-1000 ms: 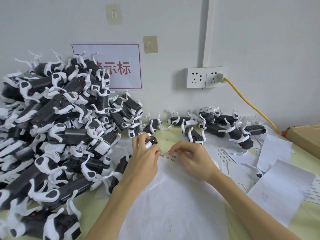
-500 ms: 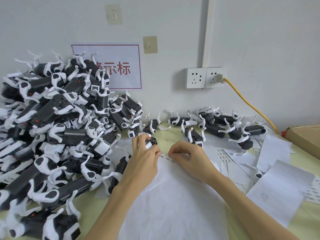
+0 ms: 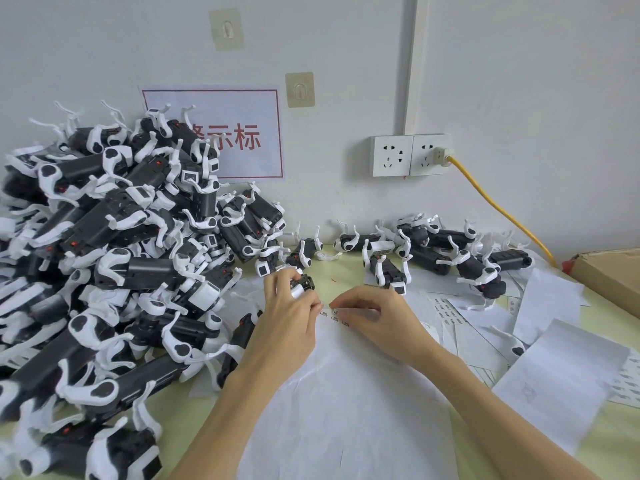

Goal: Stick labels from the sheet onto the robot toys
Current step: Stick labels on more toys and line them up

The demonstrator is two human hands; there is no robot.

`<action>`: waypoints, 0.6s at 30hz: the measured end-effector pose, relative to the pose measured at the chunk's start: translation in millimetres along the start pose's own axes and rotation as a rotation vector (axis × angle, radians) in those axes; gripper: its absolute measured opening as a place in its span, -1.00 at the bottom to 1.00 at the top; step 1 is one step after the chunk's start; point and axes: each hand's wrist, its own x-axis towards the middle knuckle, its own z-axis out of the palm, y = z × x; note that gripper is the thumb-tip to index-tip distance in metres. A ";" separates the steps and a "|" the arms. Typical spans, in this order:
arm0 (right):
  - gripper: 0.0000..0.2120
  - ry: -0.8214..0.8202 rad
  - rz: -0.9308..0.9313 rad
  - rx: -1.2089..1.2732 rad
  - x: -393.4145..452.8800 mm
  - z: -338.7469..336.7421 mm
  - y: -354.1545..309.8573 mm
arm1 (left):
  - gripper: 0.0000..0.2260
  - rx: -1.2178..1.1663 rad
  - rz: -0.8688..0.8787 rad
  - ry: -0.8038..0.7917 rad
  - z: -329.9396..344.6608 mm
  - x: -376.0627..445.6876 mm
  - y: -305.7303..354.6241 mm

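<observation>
toy pile [image 3: 104, 265] left | label sheet [image 3: 346, 393] centre — hands on it | toy row [image 3: 433, 251] behind — loose papers [image 3: 554, 375] right

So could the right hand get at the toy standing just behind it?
Probably yes: the right hand pinches a label strip, but bare table lies between it and that toy; it would likely have to let go first.

The left hand [image 3: 287, 320] grips a small robot toy [image 3: 302, 284] above the label sheet [image 3: 346, 393]. The right hand [image 3: 375, 317] pinches a label [image 3: 341, 311] at the sheet's far edge. More toys are heaped in a pile [image 3: 104, 258] along the table's [image 3: 606, 441] left edge.
</observation>
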 end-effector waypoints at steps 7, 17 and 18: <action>-0.82 0.011 0.021 0.023 0.3 -0.3 -1.1 | -0.84 0.005 0.028 0.032 2.1 -0.9 -2.1; -0.84 0.177 0.256 0.692 4.2 -9.9 -21.4 | -0.76 -0.520 -0.239 0.464 -12.1 11.0 2.2; -0.81 0.142 0.287 0.813 4.2 -10.2 -25.3 | -0.76 -0.707 -0.325 0.504 -16.5 12.0 4.9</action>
